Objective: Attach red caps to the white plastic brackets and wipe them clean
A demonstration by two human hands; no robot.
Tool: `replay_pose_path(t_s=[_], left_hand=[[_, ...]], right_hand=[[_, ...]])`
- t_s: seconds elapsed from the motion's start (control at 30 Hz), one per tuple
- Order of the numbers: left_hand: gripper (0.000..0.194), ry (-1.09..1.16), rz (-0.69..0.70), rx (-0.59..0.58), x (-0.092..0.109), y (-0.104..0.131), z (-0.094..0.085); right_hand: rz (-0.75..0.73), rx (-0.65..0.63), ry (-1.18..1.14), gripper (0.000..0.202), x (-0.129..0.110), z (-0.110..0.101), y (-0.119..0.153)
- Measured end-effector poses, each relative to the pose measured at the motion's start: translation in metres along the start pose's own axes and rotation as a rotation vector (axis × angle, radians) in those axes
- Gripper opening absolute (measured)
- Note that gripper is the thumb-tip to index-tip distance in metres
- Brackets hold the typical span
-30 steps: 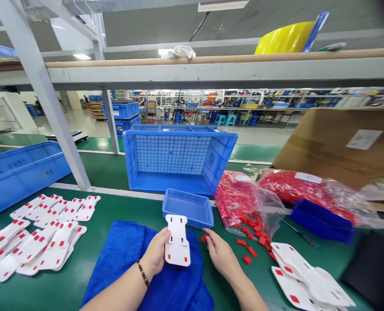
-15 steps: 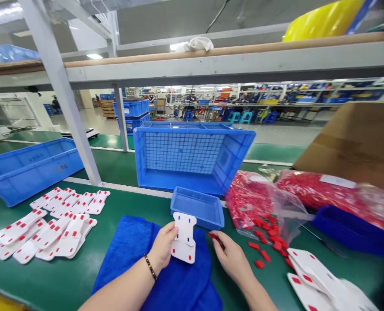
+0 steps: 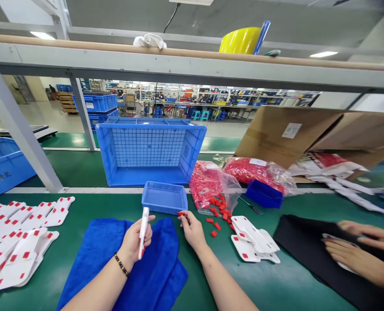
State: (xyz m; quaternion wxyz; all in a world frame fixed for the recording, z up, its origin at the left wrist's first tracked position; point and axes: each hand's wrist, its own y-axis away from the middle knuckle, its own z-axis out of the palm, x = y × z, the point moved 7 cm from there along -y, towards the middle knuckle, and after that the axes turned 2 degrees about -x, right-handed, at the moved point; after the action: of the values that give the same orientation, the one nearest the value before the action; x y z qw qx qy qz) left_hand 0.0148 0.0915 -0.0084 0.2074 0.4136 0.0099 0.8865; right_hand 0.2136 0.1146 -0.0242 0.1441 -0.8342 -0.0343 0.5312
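My left hand grips a white plastic plate, which is turned edge-on to me above a folded blue cloth. A bit of red shows at the plate's lower edge. My right hand pinches a small red piece between thumb and fingertips, close to the front of a shallow blue tray. Loose red pieces lie to its right, spilling from a clear bag of red parts. Farther right is a small pile of white plates.
White plates with red inserts lie in rows on the left. A large blue crate stands behind the tray. A dark blue bin, a screwdriver-like tool and a cardboard box are right. A co-worker's hands press on black cloth.
The view has swung right, bringing the co-worker's hands into sight. My left hand has turned the white plate from face-on to edge-on. My right hand still pinches the red piece.
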Motion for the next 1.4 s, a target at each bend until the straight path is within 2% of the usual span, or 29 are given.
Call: replay_pose_path(t_s=[0.1, 0.2, 0.27, 0.4, 0.6, 0.7, 0.9, 1.03, 1.27, 1.4], left_hand=[[0.032, 0.085, -0.041, -0.095, -0.001, -0.004, -0.001], [0.030, 0.131, -0.086, -0.118, -0.004, -0.007, -0.003], [0.033, 0.161, -0.128, -0.114, -0.007, -0.007, 0.000], [0.051, 0.203, -0.199, -0.080, -0.008, 0.000, 0.010], [0.031, 0.130, -0.270, 0.006, -0.011, 0.005, 0.009], [0.034, 0.082, -0.311, -0.014, -0.017, 0.002, 0.008], [0.030, -0.014, -0.184, 0.051, -0.012, -0.004, 0.001], [0.029, -0.052, -0.177, 0.029, -0.012, -0.005, 0.002], [0.027, -0.110, -0.152, 0.060, -0.009, -0.004, 0.002], [0.031, -0.162, -0.092, 0.083, -0.008, -0.006, 0.001]], right_hand=[[0.020, 0.044, -0.085, 0.027, 0.008, 0.003, -0.004], [0.025, 0.057, -0.141, 0.028, 0.010, 0.003, -0.006], [0.033, 0.059, -0.177, 0.028, 0.008, 0.003, -0.004], [0.045, 0.082, -0.239, 0.027, 0.004, 0.000, -0.001], [0.039, 0.052, -0.279, 0.024, 0.000, 0.005, 0.003], [0.037, 0.028, -0.292, 0.023, -0.002, 0.008, 0.004], [0.064, -0.022, -0.286, 0.022, -0.008, 0.014, 0.007], [0.052, -0.031, -0.278, 0.023, -0.009, 0.014, 0.006], [0.056, 0.009, -0.293, 0.023, -0.008, 0.009, 0.003], [0.147, -0.005, -0.449, 0.025, -0.007, 0.010, 0.004]])
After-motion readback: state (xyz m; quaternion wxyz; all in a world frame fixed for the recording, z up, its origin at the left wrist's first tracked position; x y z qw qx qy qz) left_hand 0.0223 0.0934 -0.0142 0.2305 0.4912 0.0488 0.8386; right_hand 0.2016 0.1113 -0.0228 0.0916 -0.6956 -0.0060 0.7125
